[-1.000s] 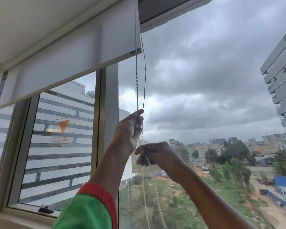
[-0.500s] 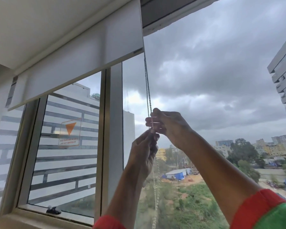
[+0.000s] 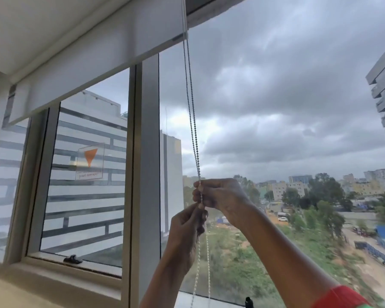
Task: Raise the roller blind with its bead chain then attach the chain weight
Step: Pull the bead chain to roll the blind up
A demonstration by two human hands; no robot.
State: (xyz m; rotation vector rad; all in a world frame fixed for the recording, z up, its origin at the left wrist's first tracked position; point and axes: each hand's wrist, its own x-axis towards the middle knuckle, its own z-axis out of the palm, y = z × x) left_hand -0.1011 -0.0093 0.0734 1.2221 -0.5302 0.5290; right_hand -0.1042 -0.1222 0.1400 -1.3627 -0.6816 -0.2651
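Observation:
A white roller blind (image 3: 93, 61) hangs high over the window, its bottom edge well above the sill. Its bead chain (image 3: 192, 121) runs down from the blind's right end as two strands side by side. My right hand (image 3: 218, 195) pinches the chain with closed fingers. Just below and touching it, my left hand (image 3: 187, 227) grips the same chain. Both strands carry on below the hands to the frame's bottom edge. No chain weight shows in view.
A grey window mullion (image 3: 147, 163) stands just left of the chain. A black window latch (image 3: 72, 260) sits on the sill frame at lower left. An orange triangle sticker (image 3: 89, 161) is on the left pane. Outside are buildings, trees and clouds.
My right hand rose from below my left hand to above it on the chain. My left hand dropped lower. The view tilted up and the blind's edge sits a little higher.

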